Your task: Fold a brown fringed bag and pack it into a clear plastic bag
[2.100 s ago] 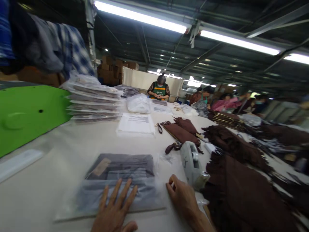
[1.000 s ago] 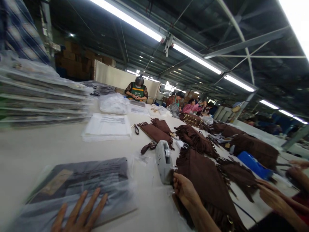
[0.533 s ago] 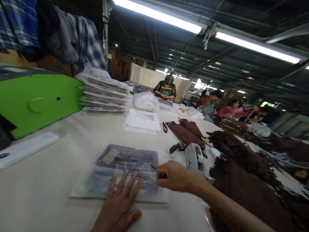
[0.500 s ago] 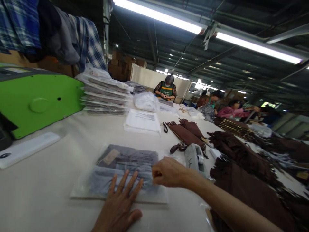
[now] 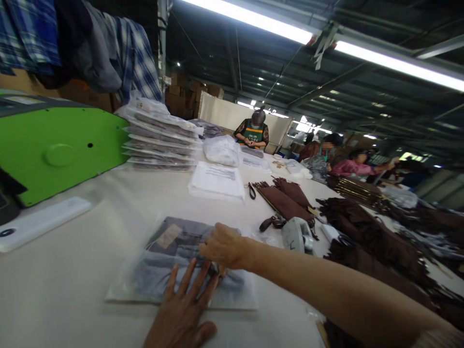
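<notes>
A clear plastic bag (image 5: 125, 285) with a folded grey-blue item (image 5: 152, 270) inside lies flat on the pale table in front of me. A tan paper tag (image 5: 169, 236) shows through at its upper left. My left hand (image 5: 181, 299) rests palm down on the bag's lower part, fingers spread. Over the bag's middle, just beyond those fingertips, is my right hand (image 5: 223, 246) with its fingers curled closed. Whatever lies in its fingers, if anything, is hidden. A grey tape dispenser (image 5: 295, 235) stands to the right of the hands.
A stack of bagged goods (image 5: 161, 140) stands beside a green machine (image 5: 65, 150) at left, with a white device (image 5: 43, 222) before it. White printed bags (image 5: 217, 181) lie ahead. Brown fringed pouches (image 5: 286, 200) cover the right side. A co-worker (image 5: 253, 130) sits across the table.
My right hand has moved left from the bag's right edge to its middle, close to my left fingertips. My left hand stays spread on the bag. The view has shifted slightly.
</notes>
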`<control>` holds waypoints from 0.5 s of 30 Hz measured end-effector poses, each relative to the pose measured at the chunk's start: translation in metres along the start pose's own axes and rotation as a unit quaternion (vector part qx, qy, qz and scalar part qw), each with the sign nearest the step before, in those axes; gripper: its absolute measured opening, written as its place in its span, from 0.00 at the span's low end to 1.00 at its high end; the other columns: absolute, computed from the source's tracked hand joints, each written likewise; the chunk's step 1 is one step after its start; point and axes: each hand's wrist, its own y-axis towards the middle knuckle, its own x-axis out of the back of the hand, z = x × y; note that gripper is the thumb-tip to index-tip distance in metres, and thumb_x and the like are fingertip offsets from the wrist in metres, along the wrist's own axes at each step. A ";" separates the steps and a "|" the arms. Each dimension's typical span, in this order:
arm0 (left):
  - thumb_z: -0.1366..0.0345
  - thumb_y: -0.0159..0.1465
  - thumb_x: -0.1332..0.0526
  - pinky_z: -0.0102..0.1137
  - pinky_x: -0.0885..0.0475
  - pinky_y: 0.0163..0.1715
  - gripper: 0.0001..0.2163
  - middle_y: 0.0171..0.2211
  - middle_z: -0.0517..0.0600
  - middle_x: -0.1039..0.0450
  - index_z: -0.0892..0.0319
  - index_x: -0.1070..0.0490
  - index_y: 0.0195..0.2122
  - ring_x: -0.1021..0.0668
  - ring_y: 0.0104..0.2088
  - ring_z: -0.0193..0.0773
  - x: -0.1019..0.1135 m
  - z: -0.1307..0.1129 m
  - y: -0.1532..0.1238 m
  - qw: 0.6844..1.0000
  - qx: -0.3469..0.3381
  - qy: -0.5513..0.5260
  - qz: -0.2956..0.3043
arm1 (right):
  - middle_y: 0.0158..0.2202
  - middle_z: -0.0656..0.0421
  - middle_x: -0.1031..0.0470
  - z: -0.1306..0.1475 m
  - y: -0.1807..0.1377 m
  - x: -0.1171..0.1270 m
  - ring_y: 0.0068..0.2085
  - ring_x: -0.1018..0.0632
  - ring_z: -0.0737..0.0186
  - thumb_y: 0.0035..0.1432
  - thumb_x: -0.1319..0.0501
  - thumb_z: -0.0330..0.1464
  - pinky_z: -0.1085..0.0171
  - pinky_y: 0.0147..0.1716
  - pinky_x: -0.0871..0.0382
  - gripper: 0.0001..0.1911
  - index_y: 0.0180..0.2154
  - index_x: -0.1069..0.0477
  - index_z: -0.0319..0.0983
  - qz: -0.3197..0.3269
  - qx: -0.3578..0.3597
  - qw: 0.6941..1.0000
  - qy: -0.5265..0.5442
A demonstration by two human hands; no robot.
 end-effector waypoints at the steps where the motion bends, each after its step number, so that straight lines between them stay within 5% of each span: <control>1: 0.51 0.53 0.33 0.58 0.68 0.63 0.39 0.65 0.50 0.41 0.48 0.45 0.65 0.53 0.67 0.59 -0.001 0.000 0.000 1.000 -0.002 0.000 -0.002 | 0.36 0.55 0.23 -0.007 0.001 -0.003 0.37 0.24 0.54 0.53 0.34 0.41 0.57 0.40 0.34 0.18 0.42 0.30 0.37 -0.019 0.013 1.000 -0.013; 3: 0.50 0.53 0.33 0.58 0.68 0.63 0.40 0.65 0.50 0.40 0.48 0.45 0.65 0.52 0.67 0.59 -0.001 0.000 -0.001 1.000 -0.003 0.003 -0.004 | 0.39 0.55 0.24 -0.027 0.000 -0.009 0.40 0.25 0.54 0.52 0.34 0.42 0.56 0.43 0.35 0.19 0.42 0.30 0.38 -0.033 0.012 0.999 0.021; 6: 0.51 0.52 0.32 0.58 0.68 0.63 0.40 0.64 0.51 0.40 0.47 0.46 0.65 0.48 0.66 0.60 0.000 -0.003 0.001 1.000 0.002 0.009 -0.007 | 0.48 0.55 0.25 -0.060 -0.021 -0.017 0.49 0.27 0.54 0.45 0.28 0.37 0.56 0.51 0.39 0.26 0.47 0.30 0.42 -0.099 -0.138 0.970 0.173; 10: 0.48 0.55 0.35 0.56 0.66 0.63 0.39 0.64 0.52 0.38 0.48 0.47 0.66 0.41 0.64 0.58 0.000 -0.002 0.003 0.999 -0.001 0.009 -0.034 | 0.57 0.48 0.32 -0.074 -0.103 -0.031 0.58 0.33 0.48 0.51 0.33 0.32 0.50 0.57 0.45 0.27 0.53 0.33 0.38 -0.223 -0.386 0.863 0.238; 15: 0.48 0.64 0.48 0.50 0.43 0.58 0.34 0.63 0.53 0.38 0.50 0.59 0.69 0.34 0.60 0.53 -0.013 0.026 -0.010 0.996 0.031 -0.036 -0.075 | 0.42 0.52 0.22 -0.029 -0.238 -0.058 0.43 0.23 0.50 0.57 0.43 0.43 0.53 0.46 0.33 0.18 0.42 0.27 0.37 -0.305 -0.622 0.656 0.300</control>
